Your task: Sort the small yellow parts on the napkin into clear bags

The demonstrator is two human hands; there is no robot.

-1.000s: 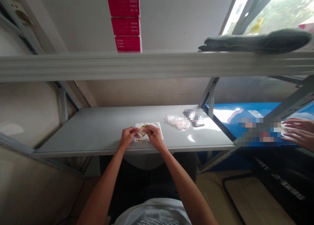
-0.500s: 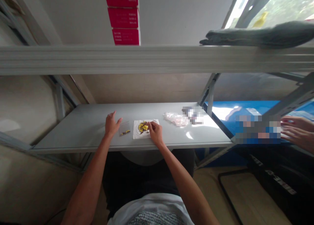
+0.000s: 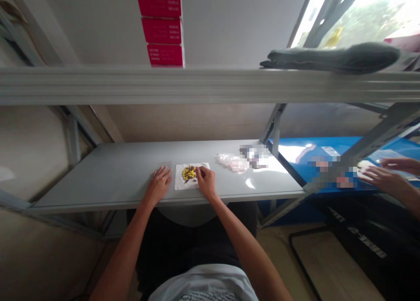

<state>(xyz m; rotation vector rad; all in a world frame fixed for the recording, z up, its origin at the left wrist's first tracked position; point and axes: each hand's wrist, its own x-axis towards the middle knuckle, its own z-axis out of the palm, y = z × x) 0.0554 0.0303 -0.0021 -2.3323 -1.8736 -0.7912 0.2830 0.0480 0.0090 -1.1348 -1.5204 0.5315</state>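
Near the front edge of the bench (image 3: 108, 174), just left of its middle: left hand (image 3: 159, 185), palm down, fingers slightly apart, laid over a clear bag (image 3: 168, 164).
Clear bag: flat on the bench; its far edge shows beyond the fingertips, while the rest is covered by the left hand.
White sheet (image 3: 179, 183): spread just right of the clear bag, near the middle of the bench's front edge.
Yellow and dark pieces (image 3: 188, 173): heaped on the white sheet, between the two hands; single pieces too small to identify.
Right hand (image 3: 206, 182): over the right side of the white sheet, fingers drawn together at the right margin of the heap; whether a piece is pinched between them cannot be told.
Toward the far right corner of the bench: crumpled clear plastic packets (image 3: 231, 162), with a pixelated item (image 3: 253, 155) just beyond them.
Upper shelf (image 3: 197, 86): three red boxes (image 3: 162, 29) stacked near its front edge, left of its middle; folded grey cloth (image 3: 331, 58) along the same edge, toward the right.
Blue bench (image 3: 292, 154), at right: a co-worker's hands (image 3: 390, 174) above its surface.
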